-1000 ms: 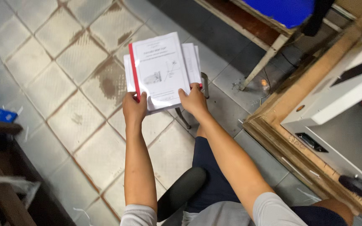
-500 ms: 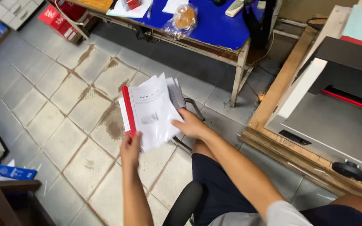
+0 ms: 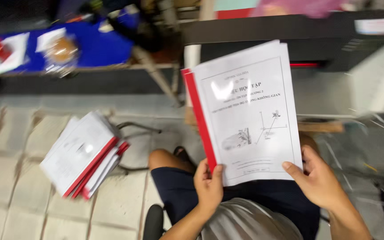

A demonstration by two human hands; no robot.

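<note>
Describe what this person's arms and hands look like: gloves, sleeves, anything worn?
Both hands are bare: no gloves, rings or watch show on the left hand or the right hand. The forearms are bare too, with no sleeves in view. A grey shirt and dark shorts are worn.

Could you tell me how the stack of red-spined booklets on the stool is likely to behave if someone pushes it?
The stack of booklets already looks fanned and uneven, so a push would probably slide the top copies off. It seems to overhang its stool, so it may tip over the edge. The glossy covers look slippery, and the thin booklets would likely flop rather than stay stiff.
</note>
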